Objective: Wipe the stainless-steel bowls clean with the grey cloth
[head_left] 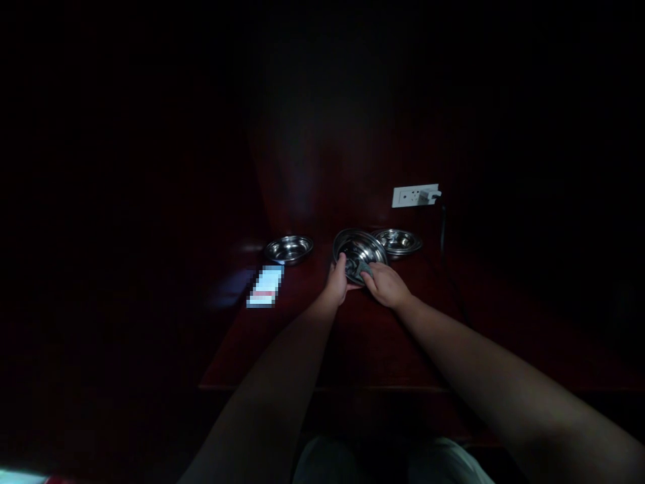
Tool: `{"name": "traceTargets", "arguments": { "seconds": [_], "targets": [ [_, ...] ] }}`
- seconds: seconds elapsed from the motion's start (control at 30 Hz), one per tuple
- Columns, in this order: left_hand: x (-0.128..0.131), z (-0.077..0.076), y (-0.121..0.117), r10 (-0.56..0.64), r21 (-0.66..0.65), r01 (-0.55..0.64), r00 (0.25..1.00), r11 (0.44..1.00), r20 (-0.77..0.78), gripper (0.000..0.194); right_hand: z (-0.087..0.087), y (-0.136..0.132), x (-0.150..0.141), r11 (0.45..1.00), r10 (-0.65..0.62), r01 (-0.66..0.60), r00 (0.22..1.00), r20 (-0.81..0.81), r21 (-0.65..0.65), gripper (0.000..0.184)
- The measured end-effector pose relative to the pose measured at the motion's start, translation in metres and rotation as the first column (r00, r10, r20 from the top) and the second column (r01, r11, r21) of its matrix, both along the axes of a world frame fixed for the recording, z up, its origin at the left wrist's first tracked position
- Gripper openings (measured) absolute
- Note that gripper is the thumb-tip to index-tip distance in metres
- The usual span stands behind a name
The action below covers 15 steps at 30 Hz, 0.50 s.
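Observation:
A shiny steel bowl (357,240) is held up tilted over the dark red table, its inside facing me. My left hand (338,282) grips its near left side, thumb over the rim and fingers underneath. My right hand (387,285) is closed on a greyish cloth (361,271) pressed against the inside of the bowl. Just behind to the right sit steel bowls (397,240) that look stacked, partly covered by the held one. Another steel bowl (289,249) rests upright on the left.
A lit phone with a blurred-out screen (266,286) lies left of my hands. On the back wall is a white socket plate (415,195) with a plug and a dark cable hanging down. The table's front edge (373,388) runs below my forearms. The surroundings are very dark.

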State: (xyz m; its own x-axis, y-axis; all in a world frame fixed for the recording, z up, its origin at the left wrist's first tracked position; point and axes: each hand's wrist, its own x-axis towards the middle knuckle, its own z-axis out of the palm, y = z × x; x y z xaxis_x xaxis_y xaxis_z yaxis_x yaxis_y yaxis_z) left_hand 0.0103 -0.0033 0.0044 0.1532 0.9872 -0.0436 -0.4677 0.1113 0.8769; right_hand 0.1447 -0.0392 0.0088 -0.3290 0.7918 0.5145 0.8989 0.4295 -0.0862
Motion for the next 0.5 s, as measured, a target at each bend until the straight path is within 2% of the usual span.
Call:
{"name": "traceTargets", "arguments": {
  "seconds": [0.23, 0.5],
  "targets": [
    [0.0, 0.002, -0.001, -0.011, -0.01, 0.011, 1.0, 1.0, 0.003, 0.05, 0.0, 0.001, 0.002, 0.999, -0.039, 0.039, 0.999, 0.019, -0.006, 0.038],
    [-0.012, 0.003, -0.006, -0.128, 0.047, 0.126, 0.99, 0.991, 0.056, 0.049, -0.001, 0.0, 0.0, 0.999, -0.01, 0.01, 1.0, -0.001, 0.034, 0.037]
  ]
}}
